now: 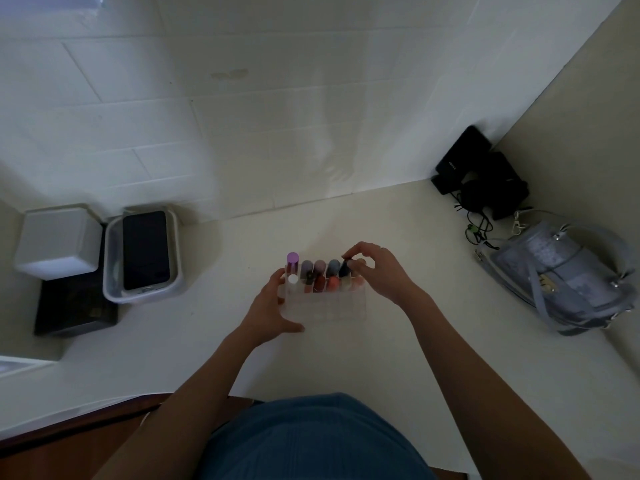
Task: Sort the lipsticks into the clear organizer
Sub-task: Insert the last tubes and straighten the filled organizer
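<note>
A clear organizer (332,308) stands on the cream counter in the middle of the view. Several lipsticks stand upright in its far rows, among them a purple-capped one (292,260) at the far left, a red one (319,283) and a coral one (333,283). My left hand (272,306) holds the organizer's left end, thumb along the front edge. My right hand (379,270) is over the right end, its fingertips pinching the top of a dark lipstick (344,268) in the back row.
A white tray (112,268) with a black phone sits at the left, beside a white box (57,240) and a black box (74,313). A grey handbag (561,271) lies at the right, with black electronics and cables (481,171) in the far right corner.
</note>
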`<act>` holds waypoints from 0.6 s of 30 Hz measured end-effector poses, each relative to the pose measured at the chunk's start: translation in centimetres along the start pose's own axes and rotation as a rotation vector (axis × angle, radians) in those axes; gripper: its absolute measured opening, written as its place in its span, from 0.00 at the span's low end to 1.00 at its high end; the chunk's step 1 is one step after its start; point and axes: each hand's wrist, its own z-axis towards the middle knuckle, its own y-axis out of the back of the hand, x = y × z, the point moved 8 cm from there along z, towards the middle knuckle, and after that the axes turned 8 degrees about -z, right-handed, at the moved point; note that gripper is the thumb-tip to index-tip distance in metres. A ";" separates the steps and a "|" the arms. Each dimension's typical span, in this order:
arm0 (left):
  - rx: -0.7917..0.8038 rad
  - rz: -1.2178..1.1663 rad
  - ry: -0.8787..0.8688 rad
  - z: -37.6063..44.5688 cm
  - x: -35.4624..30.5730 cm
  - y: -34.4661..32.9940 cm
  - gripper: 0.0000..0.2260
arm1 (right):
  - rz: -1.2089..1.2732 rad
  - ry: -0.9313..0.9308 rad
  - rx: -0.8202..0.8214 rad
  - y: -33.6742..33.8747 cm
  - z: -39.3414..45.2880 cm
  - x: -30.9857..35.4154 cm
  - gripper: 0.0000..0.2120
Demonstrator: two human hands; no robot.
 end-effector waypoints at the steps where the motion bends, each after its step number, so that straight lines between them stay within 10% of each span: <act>1: -0.001 0.000 0.000 0.0 0.0 0.0 0.53 | 0.004 0.002 0.002 0.0 0.0 0.0 0.06; 18: -0.005 0.007 0.003 0.0 0.0 0.1 0.53 | -0.049 0.060 0.036 -1.2 0.8 1.0 0.13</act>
